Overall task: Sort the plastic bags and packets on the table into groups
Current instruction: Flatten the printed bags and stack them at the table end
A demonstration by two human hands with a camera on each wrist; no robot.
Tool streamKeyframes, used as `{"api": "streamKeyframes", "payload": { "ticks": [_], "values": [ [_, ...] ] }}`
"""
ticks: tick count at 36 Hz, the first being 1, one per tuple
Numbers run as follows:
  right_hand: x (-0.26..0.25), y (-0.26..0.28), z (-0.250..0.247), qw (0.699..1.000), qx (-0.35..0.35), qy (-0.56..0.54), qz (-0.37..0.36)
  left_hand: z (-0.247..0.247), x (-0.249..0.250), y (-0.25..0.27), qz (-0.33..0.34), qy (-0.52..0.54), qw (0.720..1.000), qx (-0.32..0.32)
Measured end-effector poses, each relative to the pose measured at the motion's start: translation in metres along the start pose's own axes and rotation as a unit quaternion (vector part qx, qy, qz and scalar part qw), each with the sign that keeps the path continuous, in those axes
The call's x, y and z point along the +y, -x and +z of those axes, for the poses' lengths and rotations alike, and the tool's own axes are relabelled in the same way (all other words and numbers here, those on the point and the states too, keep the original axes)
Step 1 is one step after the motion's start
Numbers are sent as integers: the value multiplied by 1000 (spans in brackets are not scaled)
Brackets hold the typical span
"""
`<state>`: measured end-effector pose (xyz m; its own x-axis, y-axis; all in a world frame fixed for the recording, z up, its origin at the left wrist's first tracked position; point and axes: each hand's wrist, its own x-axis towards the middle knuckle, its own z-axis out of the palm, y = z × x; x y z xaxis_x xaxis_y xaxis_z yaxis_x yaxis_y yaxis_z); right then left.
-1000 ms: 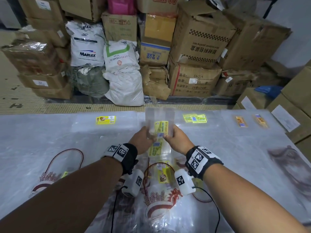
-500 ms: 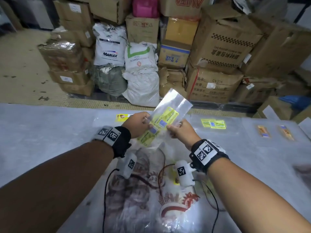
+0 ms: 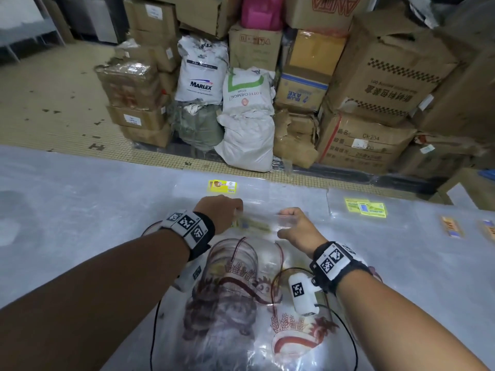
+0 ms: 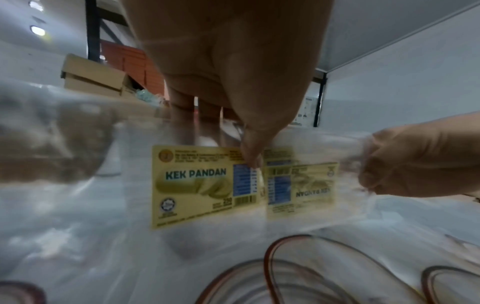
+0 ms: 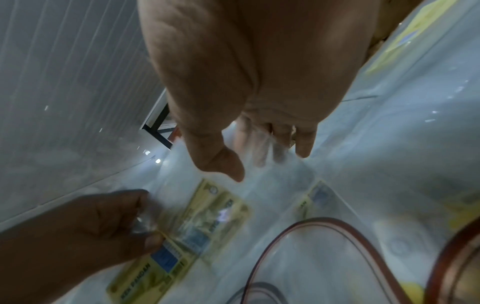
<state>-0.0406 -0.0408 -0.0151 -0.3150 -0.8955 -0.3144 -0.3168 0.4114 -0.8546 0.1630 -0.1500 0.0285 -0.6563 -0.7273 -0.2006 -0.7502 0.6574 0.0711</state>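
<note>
I saw my left hand (image 3: 220,213) and my right hand (image 3: 296,229) holding one clear plastic packet with a yellow "KEK PANDAN" label (image 4: 205,186) between them. It hung low, just over the grey bench (image 3: 80,210). My left hand pinched one end with its thumb (image 4: 253,152) on top. My right hand pinched the other end, with curled fingers (image 5: 262,144) behind the plastic. The packet's long side ran straight from one hand to the other, so each hand was at an end and neither was nearer. I could not tell if it touched the bench yet.

Just past my left hand lay another clear packet with a yellow label (image 3: 222,186). Near my wrists lay big clear bags with red-brown pictures (image 3: 233,303). I think the next move was to lay the packet flat, away from my hands.
</note>
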Motion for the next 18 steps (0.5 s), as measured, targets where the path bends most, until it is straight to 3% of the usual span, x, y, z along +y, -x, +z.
{"api": "streamKeyframes", "payload": {
  "ticks": [7, 18],
  "values": [
    [9, 6, 1, 999, -27, 9, 31, 19, -3, 1, -17, 62, 998, -25],
    [21, -1, 23, 997, 55, 45, -17, 31, 5, -5, -13, 109, 994, -28]
  ]
}}
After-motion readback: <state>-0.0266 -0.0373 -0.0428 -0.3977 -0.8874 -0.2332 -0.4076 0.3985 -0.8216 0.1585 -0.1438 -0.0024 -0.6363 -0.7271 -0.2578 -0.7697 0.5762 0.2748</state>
